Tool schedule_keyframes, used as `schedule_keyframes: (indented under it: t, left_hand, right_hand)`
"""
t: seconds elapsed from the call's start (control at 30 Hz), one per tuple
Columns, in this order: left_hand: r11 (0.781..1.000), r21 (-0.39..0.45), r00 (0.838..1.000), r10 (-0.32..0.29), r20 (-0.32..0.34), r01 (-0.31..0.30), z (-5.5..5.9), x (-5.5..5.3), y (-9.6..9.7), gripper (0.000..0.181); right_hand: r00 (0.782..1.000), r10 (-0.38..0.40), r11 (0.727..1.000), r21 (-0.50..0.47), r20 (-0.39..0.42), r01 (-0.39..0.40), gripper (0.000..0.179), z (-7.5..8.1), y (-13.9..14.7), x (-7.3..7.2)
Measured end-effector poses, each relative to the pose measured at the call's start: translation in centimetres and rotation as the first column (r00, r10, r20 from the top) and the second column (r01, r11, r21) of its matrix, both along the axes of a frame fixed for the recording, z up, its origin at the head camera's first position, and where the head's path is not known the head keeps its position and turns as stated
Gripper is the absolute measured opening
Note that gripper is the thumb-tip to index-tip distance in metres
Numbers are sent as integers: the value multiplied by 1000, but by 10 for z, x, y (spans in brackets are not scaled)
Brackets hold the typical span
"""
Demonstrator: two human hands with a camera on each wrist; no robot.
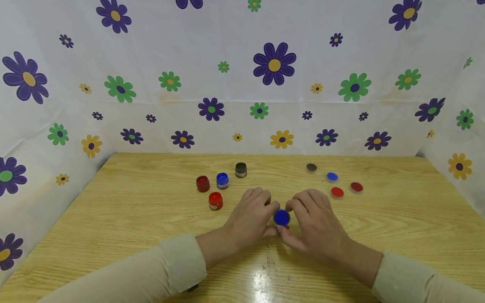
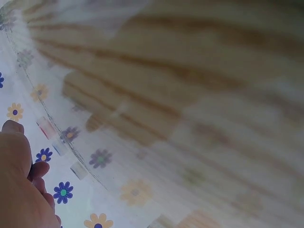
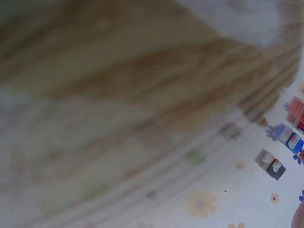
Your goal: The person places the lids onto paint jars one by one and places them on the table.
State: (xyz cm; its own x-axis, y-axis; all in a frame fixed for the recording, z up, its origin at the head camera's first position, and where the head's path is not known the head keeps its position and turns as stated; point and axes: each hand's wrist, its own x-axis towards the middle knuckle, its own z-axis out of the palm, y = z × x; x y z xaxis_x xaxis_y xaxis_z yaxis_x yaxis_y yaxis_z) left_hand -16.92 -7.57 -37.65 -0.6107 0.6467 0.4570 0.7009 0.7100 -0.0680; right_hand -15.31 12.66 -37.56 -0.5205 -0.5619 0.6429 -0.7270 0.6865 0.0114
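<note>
A small paint jar with a dark blue round top (image 1: 281, 217) is between my two hands, above the near middle of the table. My left hand (image 1: 248, 219) grips it from the left, fingers curled and thumb low at its side. From the right, my right hand (image 1: 318, 223) pinches it with the thumb at the near edge and the index finger at the far edge. The jar's body is mostly hidden below its top. In the left wrist view, part of the left hand (image 2: 21, 180) shows at the edge.
Left of centre stand open paint jars: dark red (image 1: 203, 184), blue (image 1: 222, 181), black (image 1: 241, 170) and bright red (image 1: 216, 201). Lids lie farther right: grey-brown (image 1: 311, 168), blue (image 1: 332, 177), red (image 1: 337, 193) and dark red (image 1: 356, 187). A flowered cloth (image 1: 242, 88) surrounds the wooden table (image 1: 132, 202).
</note>
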Motion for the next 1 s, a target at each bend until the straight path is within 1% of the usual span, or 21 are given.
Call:
schedule_keyframes:
  t: [0.13,0.27,0.53,0.6,0.83,1.0]
  left_hand:
    - [1000,-1,1000,4,11,-4,0,0,0,46]
    - [1000,2,1000,6,20,-6,1,0,0,46]
    - [1000,15,1000,0,1,0,-1,0,0,47]
    - [1000,19,1000,0,-1,0,-1,0,0,47]
    - [1000,19,1000,1,2,-1,-1,1,1,49]
    - [1000,16,1000,-2,9,2,0,1,1,47]
  right_hand:
    - [1000,-16,1000,3,-13,16,48,1,0,0]
    - [1000,-28,1000,-1,-8,28,54,1,0,0]
    - [999,-34,999,-4,-14,34,61,0,0,0]
    - [999,-32,999,-7,-22,32,60,0,-1,0]
    - [999,-11,999,-34,-53,9,46,-1,-1,-1]
    - [999,-9,1000,-26,-43,7,46,-1,-1,-1]
